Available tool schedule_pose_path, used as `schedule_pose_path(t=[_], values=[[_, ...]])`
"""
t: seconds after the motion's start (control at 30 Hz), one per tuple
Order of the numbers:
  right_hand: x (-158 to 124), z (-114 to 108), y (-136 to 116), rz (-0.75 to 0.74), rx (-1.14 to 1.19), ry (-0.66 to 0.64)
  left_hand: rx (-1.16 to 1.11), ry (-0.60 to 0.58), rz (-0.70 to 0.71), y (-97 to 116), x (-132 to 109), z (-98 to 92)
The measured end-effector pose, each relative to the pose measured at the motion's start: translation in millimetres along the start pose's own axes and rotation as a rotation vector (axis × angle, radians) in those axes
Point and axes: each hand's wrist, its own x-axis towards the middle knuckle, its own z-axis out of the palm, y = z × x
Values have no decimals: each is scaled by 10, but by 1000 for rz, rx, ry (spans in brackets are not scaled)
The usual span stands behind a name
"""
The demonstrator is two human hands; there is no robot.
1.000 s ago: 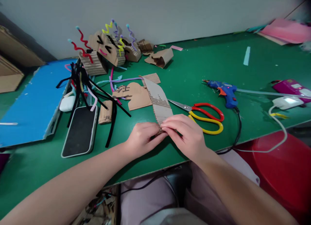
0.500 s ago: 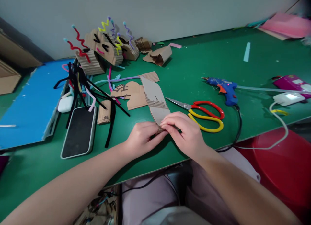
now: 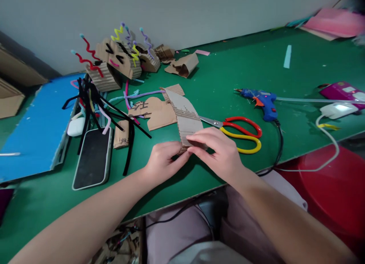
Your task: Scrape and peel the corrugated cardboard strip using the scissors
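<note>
A long strip of corrugated cardboard (image 3: 184, 116) lies on the green table (image 3: 228, 78), its near end rolled up between my hands. My left hand (image 3: 162, 161) pinches that rolled end from the left, fingers closed on it. My right hand (image 3: 219, 152) presses down on the same end from the right, fingers curled over the cardboard. A flat cardboard cut-out with black marks (image 3: 154, 110) lies just behind the strip. Red and yellow scissors (image 3: 239, 131) rest right beside my right hand, blades pointing left.
A blue glue gun (image 3: 262, 102) with a black cord lies to the right. A phone (image 3: 92, 155) and black pipe cleaners (image 3: 105, 108) sit at left, by a blue board (image 3: 34, 123). Cardboard figures with curly pipe cleaners (image 3: 119, 60) stand at the back. A red stool (image 3: 327, 195) is at right.
Both hands have turned the near end of the cardboard strip further inward, so the roll is slightly larger. The view drifted a little; nothing else on the table moved.
</note>
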Motion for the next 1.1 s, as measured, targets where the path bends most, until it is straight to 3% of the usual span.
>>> schedule_pose_path(t=[0.27,0.43,0.63,0.77,1.1], values=[[7,27,-49,-63,-27,59,73,62,128,43,26,2],[56,-124,-235,-176,47,105,23,105,195,81,19,-1],[57,-255,-493,-450,40,-155,-97,63,314,232,10,-82],[65,-257,-546,-557,-89,-350,-182,-6,294,329,44,-213],[259,-336,-658,-761,-215,-428,-215,-64,274,390,83,-354]])
